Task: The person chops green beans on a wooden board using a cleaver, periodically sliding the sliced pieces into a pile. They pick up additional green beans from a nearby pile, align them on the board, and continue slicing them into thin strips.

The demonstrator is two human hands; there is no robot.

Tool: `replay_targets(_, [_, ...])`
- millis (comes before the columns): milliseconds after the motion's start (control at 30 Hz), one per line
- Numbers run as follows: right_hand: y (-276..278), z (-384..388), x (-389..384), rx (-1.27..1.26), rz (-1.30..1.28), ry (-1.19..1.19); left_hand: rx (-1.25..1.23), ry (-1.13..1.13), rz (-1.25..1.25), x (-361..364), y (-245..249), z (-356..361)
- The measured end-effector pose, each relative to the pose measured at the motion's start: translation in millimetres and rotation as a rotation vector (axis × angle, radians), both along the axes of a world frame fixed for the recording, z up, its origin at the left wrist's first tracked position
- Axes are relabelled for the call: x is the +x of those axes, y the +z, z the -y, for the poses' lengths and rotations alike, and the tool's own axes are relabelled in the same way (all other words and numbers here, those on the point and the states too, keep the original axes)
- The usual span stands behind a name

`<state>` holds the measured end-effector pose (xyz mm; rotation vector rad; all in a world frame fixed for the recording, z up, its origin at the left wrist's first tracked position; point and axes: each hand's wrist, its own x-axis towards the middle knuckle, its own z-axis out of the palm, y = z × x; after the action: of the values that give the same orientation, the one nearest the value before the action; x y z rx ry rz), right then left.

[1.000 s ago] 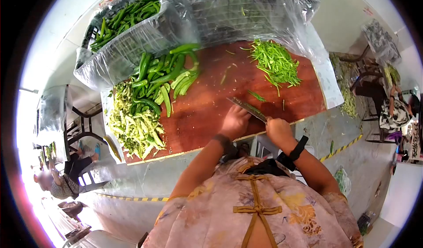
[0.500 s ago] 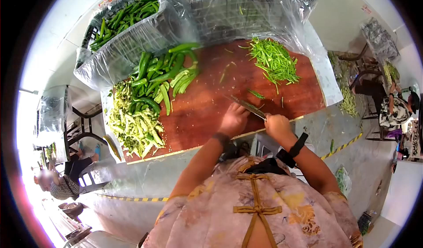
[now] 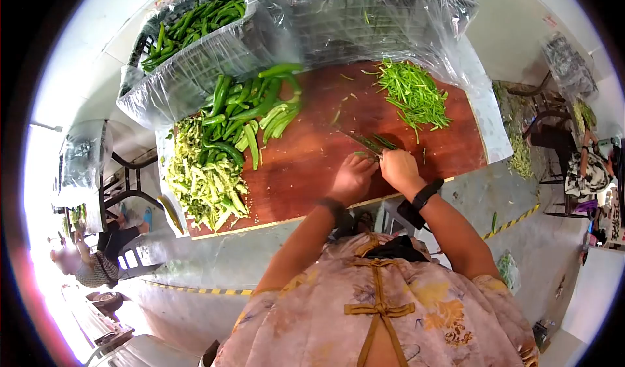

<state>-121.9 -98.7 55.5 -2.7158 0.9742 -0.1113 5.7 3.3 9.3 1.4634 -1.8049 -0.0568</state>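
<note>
My right hand (image 3: 400, 170) is wrapped round the handle of a knife (image 3: 358, 138), whose blade points up and left over the red-brown board (image 3: 293, 184). Close beside the blade, my left hand (image 3: 353, 177) has its fingers bent together near a small green piece; what they hold, if anything, is too small to name. Some cut green strips (image 3: 385, 141) lie just beyond the knife. A pile of thin green strips (image 3: 416, 100) rests at the board's back right. On the left are whole green peppers (image 3: 228, 116), halved peppers (image 3: 278, 121) and a heap of pale seedy cores (image 3: 205, 188).
Behind the board stand plastic-lined crates; the left crate (image 3: 195, 54) holds green peppers (image 3: 195, 22), beside a right crate (image 3: 377, 28). One person (image 3: 97, 266) sits at the far left, another (image 3: 583, 168) at the far right. Yellow-black tape (image 3: 195, 291) marks the floor.
My right hand and the knife have moved slightly left and up, closer to my left hand. The board and crates appear shifted a little to the right in view.
</note>
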Motion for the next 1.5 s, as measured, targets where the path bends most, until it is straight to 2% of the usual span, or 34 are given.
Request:
replay_targets(167, [20.6, -22.6, -41.4, 0.017, -0.029, -0.024, 0.119, 0.042, 0.096, -1.6, 11.1, -3.0])
replay_targets(333, [16.0, -26.8, -63.0, 0.069, -0.107, -0.023, 0.017, 0.016, 0.043, -0.5, 5.4, 3.8])
replay_targets(500, [3.9, -23.7, -32.7, 0.038, -0.045, -0.008, 0.101, -0.006, 0.021, 0.7, 0.0, -1.3])
replay_targets(667, [-1.8, 1.3, 16.4, 0.017, 0.035, -0.022, 0.044, -0.012, 0.013, 0.8, -0.1, 1.3])
replay_targets(767, [9.9, -5.6, -8.3, 0.067, 0.012, -0.046, -0.048, 0.068, -0.008, -2.1, -2.9, 1.2])
replay_targets(867, [10.4, -20.5, -41.1, 0.055, 0.013, -0.038, 0.061, 0.032, -0.028, -0.6, 4.5, -2.0])
replay_targets(1033, [26.8, -33.7, -57.5, 0.113, -0.074, -0.054, 0.04, 0.031, 0.068, 4.1, 2.7, 1.5])
replay_targets(1200, [22.8, -32.6, -56.1, 0.112, -0.129, -0.059, 0.006, 0.044, 0.082, 4.4, 0.2, 1.7])
replay_targets(1300, [10.2, -25.2, -39.4, 0.113, -0.058, -0.007, 0.007, 0.035, 0.069, 4.3, 7.5, -0.2])
replay_targets(1400, [4.5, -14.5, -11.9, 0.063, 0.034, -0.037, 0.015, 0.02, 0.037, 5.7, 10.5, -2.3])
replay_targets(1500, [6.5, -9.5, -17.0, 0.055, 0.058, -0.098, -0.018, 0.064, 0.053, 3.7, 4.1, -1.0])
